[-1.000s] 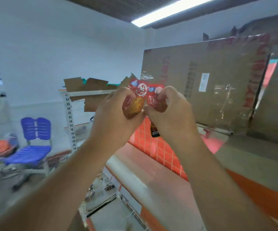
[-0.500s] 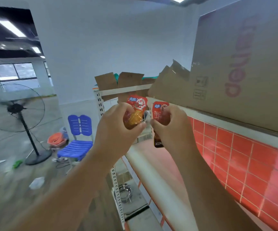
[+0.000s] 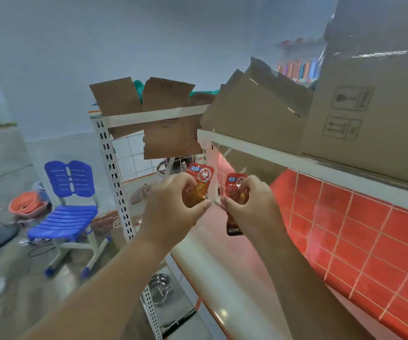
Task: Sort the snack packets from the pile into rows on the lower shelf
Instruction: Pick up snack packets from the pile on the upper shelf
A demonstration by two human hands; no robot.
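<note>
Left hand grips one red snack packet; right hand grips another packet, seemingly above the shelf.

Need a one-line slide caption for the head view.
Left hand grips one snack packet, right hand a second packet, in front of a shelf rack topped with cardboard boxes.

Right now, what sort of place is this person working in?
Probably a shop stockroom or back room: slotted metal shelving stacked with cardboard boxes, and a blue chair on a bare concrete floor.
</note>
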